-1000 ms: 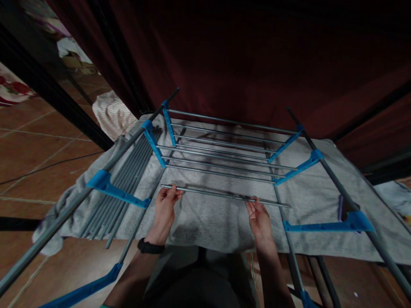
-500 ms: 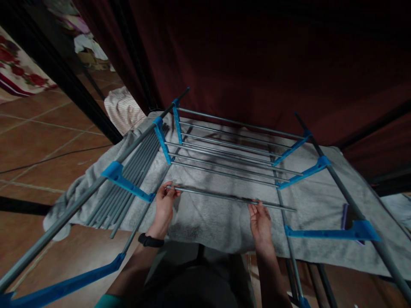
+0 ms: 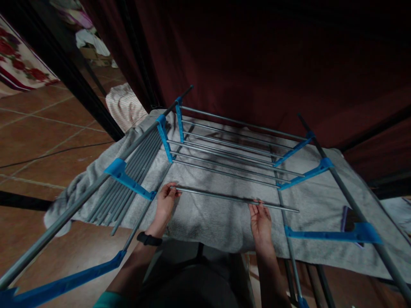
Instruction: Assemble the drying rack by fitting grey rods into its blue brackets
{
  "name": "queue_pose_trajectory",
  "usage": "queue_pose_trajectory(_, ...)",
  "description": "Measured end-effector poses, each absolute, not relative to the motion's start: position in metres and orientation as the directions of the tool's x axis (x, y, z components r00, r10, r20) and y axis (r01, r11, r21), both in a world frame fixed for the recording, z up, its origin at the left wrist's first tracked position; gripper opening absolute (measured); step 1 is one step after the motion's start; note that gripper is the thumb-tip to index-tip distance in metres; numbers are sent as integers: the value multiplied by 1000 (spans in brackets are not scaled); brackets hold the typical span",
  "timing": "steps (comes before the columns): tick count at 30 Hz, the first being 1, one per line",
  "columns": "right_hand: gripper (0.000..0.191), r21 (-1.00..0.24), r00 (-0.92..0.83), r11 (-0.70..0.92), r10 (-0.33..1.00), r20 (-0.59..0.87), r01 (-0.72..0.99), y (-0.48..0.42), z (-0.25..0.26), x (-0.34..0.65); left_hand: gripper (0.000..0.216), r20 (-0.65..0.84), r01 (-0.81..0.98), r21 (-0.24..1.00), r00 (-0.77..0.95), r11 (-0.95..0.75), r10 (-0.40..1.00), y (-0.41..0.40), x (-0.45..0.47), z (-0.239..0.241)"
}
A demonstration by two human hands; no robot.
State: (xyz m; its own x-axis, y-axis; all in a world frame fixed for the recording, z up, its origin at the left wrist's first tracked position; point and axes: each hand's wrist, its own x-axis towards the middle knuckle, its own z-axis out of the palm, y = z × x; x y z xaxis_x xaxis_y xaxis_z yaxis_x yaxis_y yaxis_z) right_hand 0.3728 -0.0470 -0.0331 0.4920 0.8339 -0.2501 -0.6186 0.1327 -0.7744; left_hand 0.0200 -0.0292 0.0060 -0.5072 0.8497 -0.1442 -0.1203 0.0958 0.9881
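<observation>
A thin grey metal rod (image 3: 212, 195) lies crosswise between my two hands, above the grey blanket. My left hand (image 3: 166, 202), with a black band on the wrist, pinches the rod's left end. Further right, my right hand (image 3: 259, 219) grips the same rod from below, and its right end sticks out past my fingers. Around them stands a rack frame of grey tubes and blue plastic brackets. The left bracket (image 3: 131, 182) is close to my left hand; the right bracket (image 3: 330, 234) is right of my right hand. Beyond, several rods (image 3: 224, 149) span the far brackets.
A bundle of loose grey rods (image 3: 131, 184) lies at the left on the blanket (image 3: 205, 226). A dark flat object with a purple edge (image 3: 348, 220) lies partly behind the right bracket. Dark red curtains (image 3: 257, 64) hang behind; tiled floor (image 3: 48, 141) shows left.
The view has shifted slightly. My hands keep hold of the rod in nearly the same place, its ends showing slightly further right.
</observation>
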Motion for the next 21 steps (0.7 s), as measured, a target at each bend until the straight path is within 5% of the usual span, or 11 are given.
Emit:
queue_pose_trajectory(11, 22, -803, 506, 120, 828, -244, -584, -45, -36, 372, 30, 143, 470, 882, -302, 17, 942, -27, 1, -1)
queue_pose_trajectory(21, 23, -804, 512, 124, 824, -243, -582, -40, -20, 361, 35, 184, 704, 708, -112, -53, 977, -22, -18, -16)
